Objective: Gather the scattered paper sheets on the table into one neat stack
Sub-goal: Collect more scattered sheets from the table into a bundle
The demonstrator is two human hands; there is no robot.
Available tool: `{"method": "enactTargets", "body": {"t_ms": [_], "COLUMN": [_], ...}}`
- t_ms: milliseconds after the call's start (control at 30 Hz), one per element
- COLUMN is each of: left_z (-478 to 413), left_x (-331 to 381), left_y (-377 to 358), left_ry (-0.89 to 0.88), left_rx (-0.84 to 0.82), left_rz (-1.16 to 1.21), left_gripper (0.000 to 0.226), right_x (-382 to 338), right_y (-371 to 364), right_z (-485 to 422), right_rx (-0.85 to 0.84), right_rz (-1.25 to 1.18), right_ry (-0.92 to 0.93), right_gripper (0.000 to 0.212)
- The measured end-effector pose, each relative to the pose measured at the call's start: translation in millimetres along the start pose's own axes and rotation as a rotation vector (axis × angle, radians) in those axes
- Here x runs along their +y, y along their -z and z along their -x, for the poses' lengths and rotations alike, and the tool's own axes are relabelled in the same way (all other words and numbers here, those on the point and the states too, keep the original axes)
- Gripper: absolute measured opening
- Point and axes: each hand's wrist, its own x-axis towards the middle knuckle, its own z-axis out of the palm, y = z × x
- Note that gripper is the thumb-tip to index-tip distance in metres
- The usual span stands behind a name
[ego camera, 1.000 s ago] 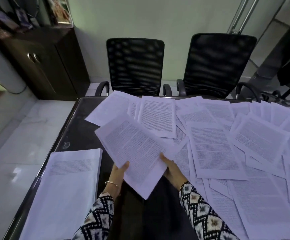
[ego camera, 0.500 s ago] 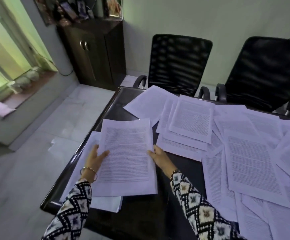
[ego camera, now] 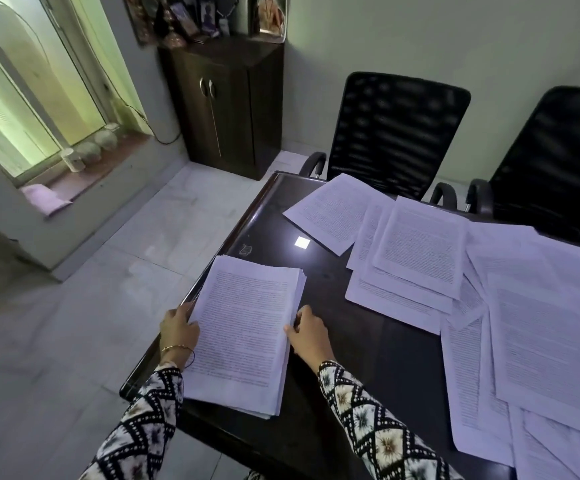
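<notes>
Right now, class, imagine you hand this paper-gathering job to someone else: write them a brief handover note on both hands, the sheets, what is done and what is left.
Left hand holds the left edge of the stack; right hand holds its right edge.
The stack lies at the near left corner of the table, roughly squared.
Done: some sheets are gathered.
Left: the scattered sheets, overlapping across the table's far and right side, must go onto the stack.

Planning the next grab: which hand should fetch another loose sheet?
Probably right. The right hand touches the side of the stack facing the loose sheets; the left hand is on the far side.
</notes>
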Motion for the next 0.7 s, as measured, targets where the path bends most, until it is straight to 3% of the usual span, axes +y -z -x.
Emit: {"method": "enactTargets", "body": {"t_ms": [233, 467, 700], "left_z": [-5.8, 25.9, 50.7], "left_x": [9.7, 49.3, 87.4], "left_y": [-19.9, -63.5, -85.2], "left_ry": [-0.039, -0.19, -0.255], "left_rx": [-0.12, -0.216, -0.325], "left_rz": [-0.162, -0.184, -0.391], "left_gripper": [0.051, 0.041, 0.039], "right_x": [14.2, 69.9, 105.4], "right_y": [1.7, 43.4, 74.9], "right_z": [2.1, 19.3, 44.9], "right_rx": [-0.028, 0.135, 0.149], "right_rz": [-0.099, -0.065, -0.049], "right_ry": [-0.088, -0.236, -0.324], "right_gripper": [0.014, 0.026, 0.023]}}
